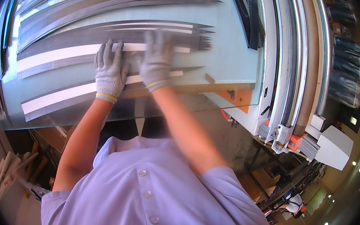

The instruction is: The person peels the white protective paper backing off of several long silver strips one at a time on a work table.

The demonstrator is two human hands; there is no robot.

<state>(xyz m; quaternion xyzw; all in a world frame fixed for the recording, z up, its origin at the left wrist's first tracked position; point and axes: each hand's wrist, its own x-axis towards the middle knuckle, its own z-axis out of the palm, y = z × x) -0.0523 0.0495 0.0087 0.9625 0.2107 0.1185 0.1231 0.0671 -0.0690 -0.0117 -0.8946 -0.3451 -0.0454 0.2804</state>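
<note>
Left hand, gloved: fingers spread on the strips, grasping none. Right hand, gloved: fingers extended, blurred; contact unclear. Strips: grey and white, lie grouped across the surface. Risk: uneven pushing could skew them or bend thin tips.

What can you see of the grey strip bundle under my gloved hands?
The grey strip bundle looks like thin sheeting, overlapped, with pinkish-white bands and pointed right ends. It lies flat across the pale tabletop. The left hand appears to rest on it; the right hand blurs over it, contact unclear.
</note>
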